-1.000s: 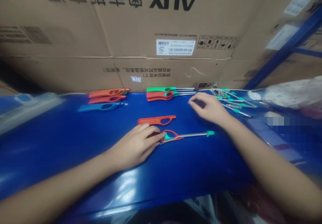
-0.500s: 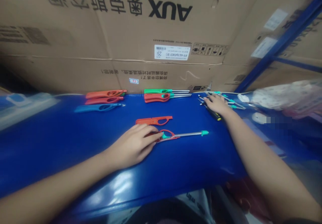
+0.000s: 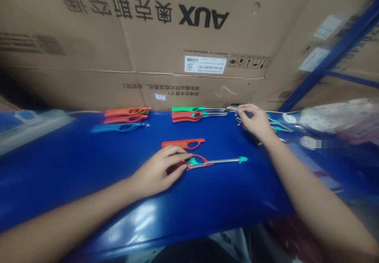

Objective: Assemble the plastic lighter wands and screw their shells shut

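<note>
My left hand (image 3: 161, 169) lies on the handle end of a red lighter half with a teal trigger (image 3: 197, 161), its metal rod and teal tip (image 3: 242, 159) pointing right; the fingers curl over the handle and pin it to the blue table (image 3: 89, 164). A loose red handle shell (image 3: 182, 143) lies just behind that hand. My right hand (image 3: 255, 121) reaches to the back right, its fingers closed on thin metal rods with teal ends (image 3: 276, 123) in a pile there.
Finished lighters lie along the back: red ones (image 3: 127, 111), a blue one (image 3: 117, 127), and a green and red pair (image 3: 189, 113). A large cardboard box (image 3: 177, 38) walls off the back. A blue rack post (image 3: 325, 54) and a plastic bag (image 3: 340, 117) stand at right.
My right hand moved from the table's middle to the rod pile at the back right and closed on rods there. My left hand stayed on the red lighter half.
</note>
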### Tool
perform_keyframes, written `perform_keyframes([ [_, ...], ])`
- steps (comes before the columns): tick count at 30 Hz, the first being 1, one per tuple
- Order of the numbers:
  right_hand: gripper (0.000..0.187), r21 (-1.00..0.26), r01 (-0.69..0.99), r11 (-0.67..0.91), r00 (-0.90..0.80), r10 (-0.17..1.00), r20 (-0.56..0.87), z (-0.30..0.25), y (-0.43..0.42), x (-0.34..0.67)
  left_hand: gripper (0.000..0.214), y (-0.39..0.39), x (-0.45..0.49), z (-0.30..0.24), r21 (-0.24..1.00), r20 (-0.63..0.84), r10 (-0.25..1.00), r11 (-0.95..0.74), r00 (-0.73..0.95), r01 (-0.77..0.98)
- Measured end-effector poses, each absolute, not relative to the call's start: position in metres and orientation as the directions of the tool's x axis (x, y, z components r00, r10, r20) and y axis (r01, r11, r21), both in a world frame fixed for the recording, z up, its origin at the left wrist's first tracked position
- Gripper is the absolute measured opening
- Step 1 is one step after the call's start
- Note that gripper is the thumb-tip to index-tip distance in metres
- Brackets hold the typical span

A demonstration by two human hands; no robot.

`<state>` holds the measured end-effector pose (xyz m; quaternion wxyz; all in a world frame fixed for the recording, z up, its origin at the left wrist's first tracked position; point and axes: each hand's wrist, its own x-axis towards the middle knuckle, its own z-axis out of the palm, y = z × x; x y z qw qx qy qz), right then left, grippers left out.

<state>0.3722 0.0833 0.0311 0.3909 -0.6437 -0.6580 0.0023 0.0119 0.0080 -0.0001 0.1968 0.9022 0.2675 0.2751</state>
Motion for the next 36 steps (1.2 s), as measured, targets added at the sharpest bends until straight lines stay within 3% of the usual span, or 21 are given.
perform_keyframes([
  [2, 0.025, -0.570, 0.765, 0.299, 0.057, 0.850, 0.524, 0.035, 0.068, 0.341, 0.034, 0.008, 0.015, -0.002, 0.600, 0.422, 0.669, -0.712, 0.612, 0.365],
  [4, 0.022, -0.774, 0.434, 0.462, -0.068, 0.873, 0.483, 0.037, 0.046, 0.307, 0.034, 0.008, 0.018, -0.002, 0.679, 0.426, 0.737, -0.644, 0.524, 0.354],
  [6, 0.018, -0.846, 0.202, 0.493, -0.253, 0.861, 0.441, 0.037, 0.023, 0.276, 0.035, 0.007, 0.020, 0.000, 0.737, 0.416, 0.773, -0.595, 0.479, 0.321],
  [9, 0.020, -0.875, 0.107, 0.472, -0.449, 0.808, 0.381, 0.034, -0.003, 0.248, 0.030, 0.006, 0.021, 0.002, 0.773, 0.449, 0.774, -0.587, 0.447, 0.241],
  [18, 0.025, -0.731, 0.265, 0.630, -0.637, 0.683, 0.358, 0.025, -0.006, 0.250, 0.016, 0.003, 0.021, 0.006, 0.763, 0.483, 0.792, -0.590, 0.373, 0.265],
  [24, 0.015, -0.461, 0.516, 0.722, -0.732, 0.651, 0.201, 0.027, -0.007, 0.256, 0.015, 0.004, 0.018, 0.004, 0.795, 0.463, 0.810, -0.559, 0.359, 0.235],
  [26, 0.010, -0.437, 0.546, 0.715, -0.723, 0.665, 0.185, 0.026, -0.006, 0.257, 0.014, 0.006, 0.017, 0.003, 0.795, 0.456, 0.815, -0.554, 0.359, 0.247],
  [33, 0.002, -0.671, 0.440, 0.597, -0.651, 0.727, 0.220, 0.023, -0.001, 0.256, 0.010, 0.013, 0.015, 0.006, 0.675, 0.518, 0.743, -0.659, 0.424, 0.332],
  [36, 0.011, -0.843, 0.417, 0.342, -0.583, 0.811, 0.040, 0.019, 0.001, 0.257, 0.011, 0.011, 0.014, 0.008, 0.660, 0.477, 0.731, -0.665, 0.489, 0.349],
])
